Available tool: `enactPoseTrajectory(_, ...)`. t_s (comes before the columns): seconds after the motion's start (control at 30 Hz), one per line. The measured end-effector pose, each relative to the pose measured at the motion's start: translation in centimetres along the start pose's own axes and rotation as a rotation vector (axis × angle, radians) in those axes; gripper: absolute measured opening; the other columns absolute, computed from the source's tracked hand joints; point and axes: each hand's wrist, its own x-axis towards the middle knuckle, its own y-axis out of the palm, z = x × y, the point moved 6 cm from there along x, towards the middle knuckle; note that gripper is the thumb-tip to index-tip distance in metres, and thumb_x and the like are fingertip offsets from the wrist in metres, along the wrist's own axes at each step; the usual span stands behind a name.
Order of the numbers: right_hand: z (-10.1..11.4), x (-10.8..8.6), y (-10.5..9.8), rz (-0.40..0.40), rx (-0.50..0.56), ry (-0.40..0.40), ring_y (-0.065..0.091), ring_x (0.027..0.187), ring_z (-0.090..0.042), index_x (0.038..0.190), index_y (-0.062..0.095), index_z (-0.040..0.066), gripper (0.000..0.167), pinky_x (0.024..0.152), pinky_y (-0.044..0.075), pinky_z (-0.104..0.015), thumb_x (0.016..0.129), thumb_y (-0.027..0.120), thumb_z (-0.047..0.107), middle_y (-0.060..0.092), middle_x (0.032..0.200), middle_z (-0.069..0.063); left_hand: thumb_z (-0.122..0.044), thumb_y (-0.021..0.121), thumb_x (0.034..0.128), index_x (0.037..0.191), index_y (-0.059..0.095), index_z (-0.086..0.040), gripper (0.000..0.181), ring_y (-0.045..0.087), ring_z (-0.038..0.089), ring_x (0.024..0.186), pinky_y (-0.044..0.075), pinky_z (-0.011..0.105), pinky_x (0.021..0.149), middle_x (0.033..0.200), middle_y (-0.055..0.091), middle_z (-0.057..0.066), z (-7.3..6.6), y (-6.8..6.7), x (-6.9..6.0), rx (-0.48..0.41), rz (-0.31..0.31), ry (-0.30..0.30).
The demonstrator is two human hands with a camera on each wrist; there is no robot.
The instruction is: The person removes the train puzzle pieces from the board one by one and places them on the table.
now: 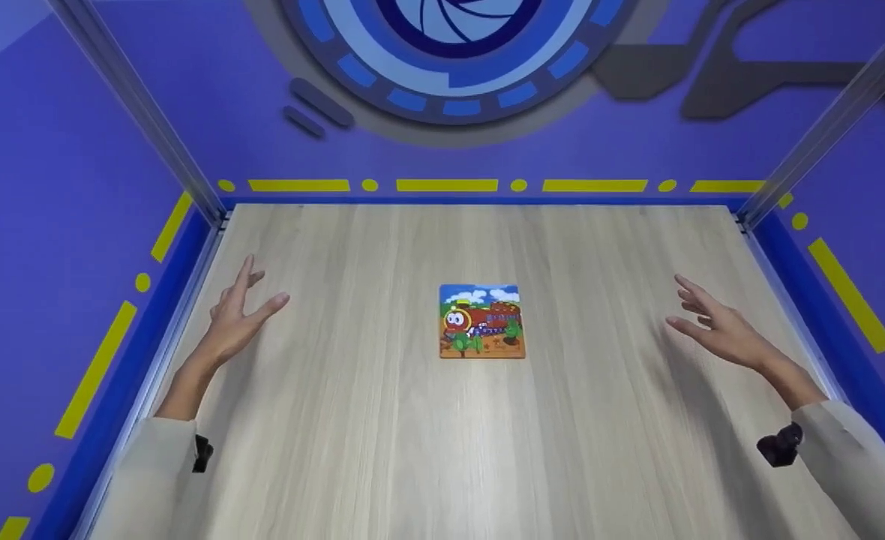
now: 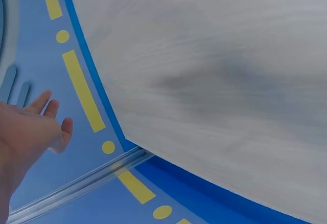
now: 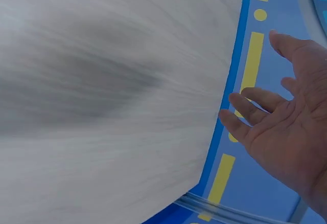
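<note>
A small square picture puzzle [image 1: 481,321] with a cartoon red train on it lies flat near the middle of the table. To its left, well apart from it, my left hand [image 1: 237,315] hovers above the table with fingers spread and nothing held. My right hand [image 1: 724,334] hangs over the right side, its fingers loosely extended and touching nothing. In the left wrist view the left hand [image 2: 33,132] shows at the left edge. The right wrist view has the right hand [image 3: 291,116] with its palm visible. Neither wrist view shows the puzzle.
Pale wood-grain table [image 1: 352,435] with blue printed walls [image 1: 457,161] at the back and both sides. Metal posts [image 1: 142,105] stand at the back corners. A small black device [image 1: 780,445] is worn at the right wrist, another [image 1: 202,454] at the left.
</note>
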Motion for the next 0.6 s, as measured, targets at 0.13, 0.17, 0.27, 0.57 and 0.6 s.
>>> enactPoseTrajectory(0.13,0.0,0.1,0.4,0.005,0.065,-0.004,0.051,0.130,0.007,0.161,0.024,0.002,0.069,0.090,0.036,0.003,0.104,0.059,0.016,0.033,0.158,-0.037,-0.052,0.065,0.0950,0.166,-0.001,-0.026,0.101,0.009,0.049,0.155,0.007,0.079,0.114,0.168,0.025,0.017,0.1,0.7,0.0,0.036,0.013,-0.019)
enactPoseTrajectory(0.17,0.0,0.2,0.6,0.008,0.079,-0.010,0.046,0.123,0.018,0.160,0.026,0.000,0.066,0.089,0.037,0.002,0.104,0.058,0.016,0.034,0.157,-0.037,-0.052,0.066,0.0948,0.166,0.001,-0.023,0.100,0.011,0.049,0.154,0.009,0.079,0.114,0.167,0.027,0.018,0.1,0.9,0.0,0.045,0.013,-0.015)
enactPoseTrajectory(0.27,0.0,0.4,1.2,0.022,0.096,-0.013,0.046,0.116,0.023,0.157,0.032,-0.001,0.061,0.087,0.040,0.000,0.105,0.057,0.017,0.040,0.154,-0.036,-0.048,0.067,0.0951,0.166,0.010,-0.018,0.096,0.015,0.047,0.153,0.010,0.077,0.115,0.164,0.033,0.020,0.2,1.7,0.1,0.051,0.014,0.006)
enactPoseTrajectory(0.57,0.1,1.4,3.7,0.075,0.083,0.009,0.054,0.114,0.013,0.150,0.047,0.000,0.049,0.088,0.046,-0.008,0.106,0.056,0.021,0.056,0.144,-0.028,-0.044,0.070,0.0946,0.164,0.022,-0.012,0.090,0.024,0.041,0.152,0.013,0.069,0.119,0.159,0.041,0.020,-0.3,5.7,1.2,0.016,0.056,0.046)
enactPoseTrajectory(0.6,0.2,1.6,4.0,0.079,0.085,0.005,0.059,0.116,0.005,0.149,0.048,-0.001,0.049,0.088,0.046,-0.009,0.106,0.056,0.020,0.057,0.143,-0.028,-0.043,0.070,0.0943,0.164,0.023,-0.012,0.090,0.025,0.041,0.152,0.014,0.068,0.119,0.159,0.041,0.020,-0.4,6.2,1.3,0.010,0.060,0.048)
